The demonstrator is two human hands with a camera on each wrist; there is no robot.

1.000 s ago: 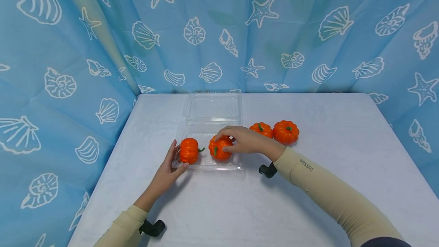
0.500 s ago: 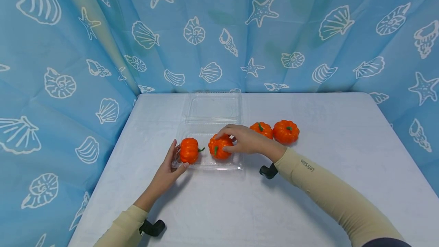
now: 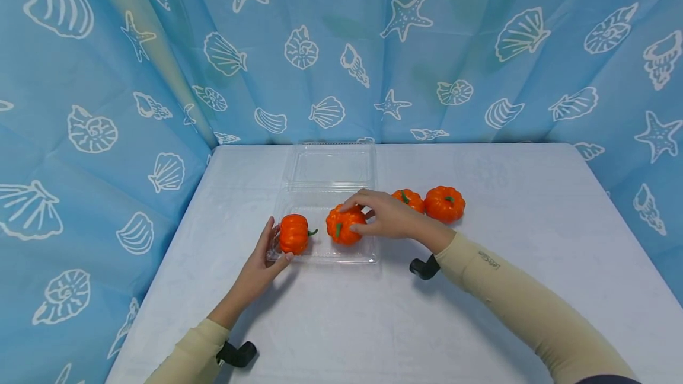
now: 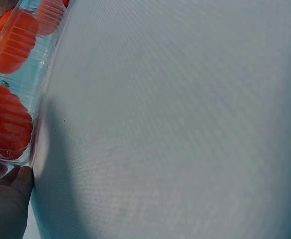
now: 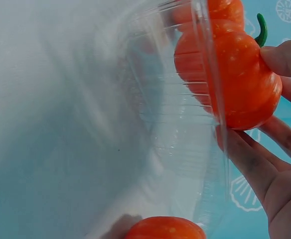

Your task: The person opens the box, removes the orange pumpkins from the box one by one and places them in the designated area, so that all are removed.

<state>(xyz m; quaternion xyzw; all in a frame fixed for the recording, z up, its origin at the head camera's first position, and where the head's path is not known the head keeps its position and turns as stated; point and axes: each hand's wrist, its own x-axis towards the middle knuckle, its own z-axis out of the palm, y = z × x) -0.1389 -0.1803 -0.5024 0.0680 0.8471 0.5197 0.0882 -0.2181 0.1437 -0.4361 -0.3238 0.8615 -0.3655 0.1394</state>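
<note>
A clear plastic clamshell container [image 3: 320, 258] lies with its lid [image 3: 335, 168] folded back. My left hand [image 3: 258, 270] holds its left end, thumb by the front corner and fingers along the side. Inside, on the left, a small orange pumpkin [image 3: 294, 234] rests on its side, its green stem pointing right. My right hand [image 3: 388, 214] grips a second small pumpkin [image 3: 344, 227] over the right half of the base. In the right wrist view, the thumb presses this pumpkin [image 5: 245, 74] beside its stem and the fingers support it underneath, close to the container wall.
Two more small pumpkins stand on the white table [image 3: 341, 325] right of the container: one [image 3: 409, 199] partly behind my right hand, the other [image 3: 445, 204] farther right. A blue curtain [image 3: 331, 64] with white shell prints hangs behind the table and along its sides.
My right hand has shifted slightly right and away from me, carrying its pumpkin along. The left hand and container have stayed in place.
</note>
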